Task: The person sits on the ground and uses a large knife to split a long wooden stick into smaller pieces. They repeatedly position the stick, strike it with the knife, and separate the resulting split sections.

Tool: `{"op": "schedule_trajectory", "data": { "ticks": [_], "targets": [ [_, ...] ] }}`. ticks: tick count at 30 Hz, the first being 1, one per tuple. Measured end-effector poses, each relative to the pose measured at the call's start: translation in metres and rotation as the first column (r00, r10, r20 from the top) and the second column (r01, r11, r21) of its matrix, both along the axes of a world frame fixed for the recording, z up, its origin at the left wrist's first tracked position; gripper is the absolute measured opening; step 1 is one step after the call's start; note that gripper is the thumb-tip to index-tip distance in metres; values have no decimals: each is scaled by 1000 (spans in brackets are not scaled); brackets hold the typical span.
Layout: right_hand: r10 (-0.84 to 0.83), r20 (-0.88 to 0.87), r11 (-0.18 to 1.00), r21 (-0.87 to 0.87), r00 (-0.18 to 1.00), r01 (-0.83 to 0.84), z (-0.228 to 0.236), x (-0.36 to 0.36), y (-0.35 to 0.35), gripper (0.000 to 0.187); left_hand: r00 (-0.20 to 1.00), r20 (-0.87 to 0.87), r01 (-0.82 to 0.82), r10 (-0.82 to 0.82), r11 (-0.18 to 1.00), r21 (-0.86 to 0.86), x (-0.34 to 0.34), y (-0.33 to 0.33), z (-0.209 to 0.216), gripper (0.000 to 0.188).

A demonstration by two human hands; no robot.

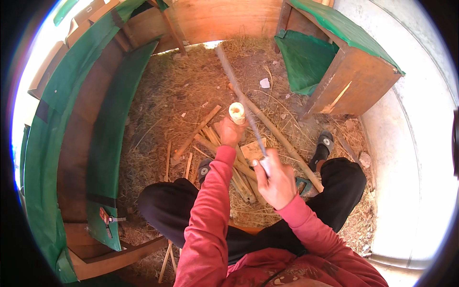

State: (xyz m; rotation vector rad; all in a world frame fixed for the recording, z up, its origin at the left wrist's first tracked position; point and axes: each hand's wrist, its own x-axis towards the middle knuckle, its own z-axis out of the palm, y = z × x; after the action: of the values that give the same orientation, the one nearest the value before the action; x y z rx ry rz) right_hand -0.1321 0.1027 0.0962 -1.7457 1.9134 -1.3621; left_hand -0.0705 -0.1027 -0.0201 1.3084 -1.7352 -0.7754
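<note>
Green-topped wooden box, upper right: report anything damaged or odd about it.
A pale, jagged streak breaks the box's otherwise brown side; it looks like splintered wood, though it could be light.

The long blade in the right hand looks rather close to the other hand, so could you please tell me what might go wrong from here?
The long blade, blurred in the right hand, shows close beside the left hand, so a slip might cut it. The round pale piece seems steadied by that hand and could twist if struck. The long pole lying near the right foot might roll underfoot.
</note>
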Motion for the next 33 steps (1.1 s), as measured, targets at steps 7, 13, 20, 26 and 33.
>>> {"op": "schedule_trajectory", "data": {
  "ticks": [7,13,20,26,33],
  "targets": [
    [33,-5,992,124,999,-32,-16,11,-5,23,997,-70,27,-29,999,-38,12,-9,-21,28],
    [35,32,988,149,999,-39,-15,16,-1,31,994,-85,66,-71,996,-63,23,10,-5,48],
    [97,484,946,228,870,-232,8,14,-22,47,783,-621,373,21,783,497,75,146,88,56],
    [278,224,960,-90,934,-264,-19,-4,-60,60,975,-219,111,-33,929,353,70,151,120,47],
    [-297,-348,508,731,889,456,-326,-226,-27,76,988,47,-149,148,988,28,97,127,117,37]
  ]
}}
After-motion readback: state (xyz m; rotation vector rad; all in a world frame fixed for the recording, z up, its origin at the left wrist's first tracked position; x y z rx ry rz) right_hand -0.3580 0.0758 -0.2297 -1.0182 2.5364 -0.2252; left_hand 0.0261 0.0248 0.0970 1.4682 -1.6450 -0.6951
